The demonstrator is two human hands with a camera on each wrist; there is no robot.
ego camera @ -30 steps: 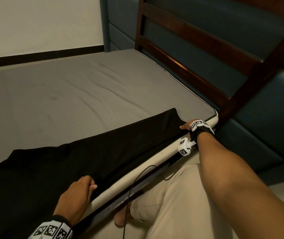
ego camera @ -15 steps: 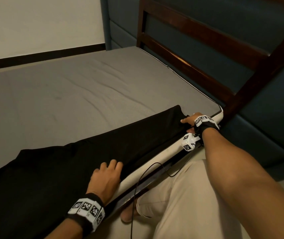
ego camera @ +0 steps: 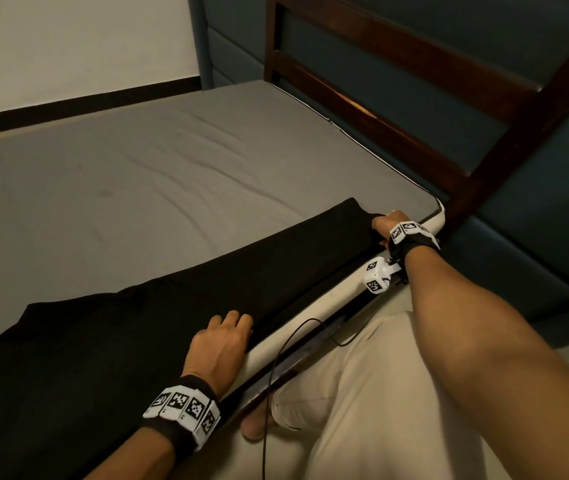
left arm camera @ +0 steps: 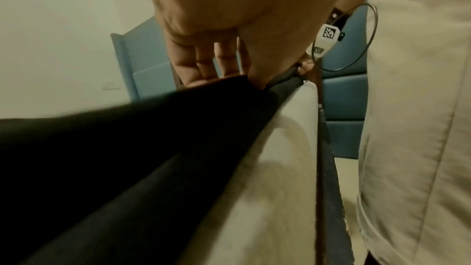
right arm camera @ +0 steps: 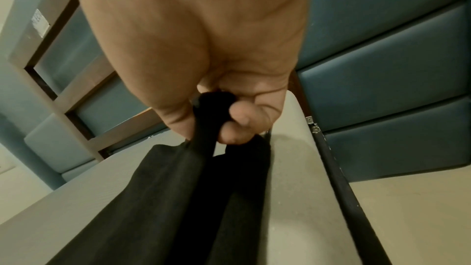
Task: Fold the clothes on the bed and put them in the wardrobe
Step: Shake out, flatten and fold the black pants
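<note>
A long black garment (ego camera: 207,299) lies stretched along the near edge of the grey bed (ego camera: 137,174). My right hand (ego camera: 385,225) grips its far end near the bed's corner. In the right wrist view, the right hand (right arm camera: 224,112) has thumb and fingers closed round a bunched bit of the black garment (right arm camera: 191,188). My left hand (ego camera: 227,330) sits at the garment's near edge about midway, fingers curled. In the left wrist view, the left hand (left arm camera: 216,63) has its fingertips hidden behind a raised fold of the garment (left arm camera: 127,148), with the thumb against it.
A dark wooden bed frame (ego camera: 414,98) runs along the right end of the mattress, with blue padded wall panels (ego camera: 535,237) behind it. My legs in beige trousers (ego camera: 380,393) stand against the bed's white side. A thin black cable (ego camera: 276,358) hangs by them.
My left hand slid right along the garment's near edge, lay flat half a second ago, and is curled at the edge now. The right hand kept its grip on the far end.
</note>
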